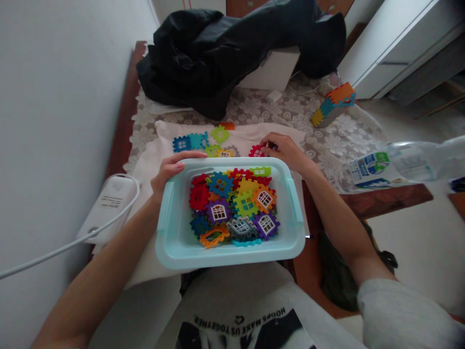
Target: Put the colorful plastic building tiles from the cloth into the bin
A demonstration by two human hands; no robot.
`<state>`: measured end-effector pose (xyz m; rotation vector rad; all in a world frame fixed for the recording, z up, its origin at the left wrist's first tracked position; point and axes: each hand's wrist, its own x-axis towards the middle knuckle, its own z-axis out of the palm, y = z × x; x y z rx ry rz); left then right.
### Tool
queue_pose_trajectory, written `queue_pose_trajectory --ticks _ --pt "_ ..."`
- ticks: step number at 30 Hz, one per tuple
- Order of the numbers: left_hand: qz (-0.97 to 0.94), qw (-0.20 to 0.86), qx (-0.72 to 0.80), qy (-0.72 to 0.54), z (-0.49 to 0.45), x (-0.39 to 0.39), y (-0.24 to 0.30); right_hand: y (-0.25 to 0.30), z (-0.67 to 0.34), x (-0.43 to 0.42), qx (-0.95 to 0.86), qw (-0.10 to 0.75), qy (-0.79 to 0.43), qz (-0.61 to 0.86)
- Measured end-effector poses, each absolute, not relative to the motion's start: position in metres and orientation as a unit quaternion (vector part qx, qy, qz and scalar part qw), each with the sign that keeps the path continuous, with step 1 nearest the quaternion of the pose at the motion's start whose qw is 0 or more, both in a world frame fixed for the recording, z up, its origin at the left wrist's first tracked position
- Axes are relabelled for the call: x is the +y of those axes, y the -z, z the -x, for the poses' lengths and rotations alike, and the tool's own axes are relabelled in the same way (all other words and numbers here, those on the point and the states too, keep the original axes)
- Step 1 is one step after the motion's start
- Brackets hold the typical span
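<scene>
A pale turquoise plastic bin (232, 259) is close to my body, filled with toothed building tiles (247, 203) in red, blue, green, orange, purple and grey, some with window inserts. My left hand (170, 172) grips its far left corner, thumb on the rim. Beyond the far right rim, my right hand (285, 149) has its fingers closed at the edge of a red tile (256, 150); the fingertips are partly hidden. On the white cloth (145, 165) behind the bin lie blue tiles (190, 142), green tiles (220, 134) and a yellow tile (225, 153).
A joined block structure (333, 104) stands at the right on the lace tablecloth (254, 106). A clear bottle (392, 165) is at the right edge. A white device with a cable (111, 206) lies left. Black fabric (225, 48) covers the back, partly over a white box (272, 70).
</scene>
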<state>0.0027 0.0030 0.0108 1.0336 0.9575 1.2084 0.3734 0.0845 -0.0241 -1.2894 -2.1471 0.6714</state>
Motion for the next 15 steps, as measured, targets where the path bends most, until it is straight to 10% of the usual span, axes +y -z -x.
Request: queue_pose_trajectory --ticks 15 --pt "-0.454 0.591 0.415 -0.522 -0.007 0.0005 -0.0164 0.0261 -0.3713 0.0832 -0.782 0.303 -0.267 0.475"
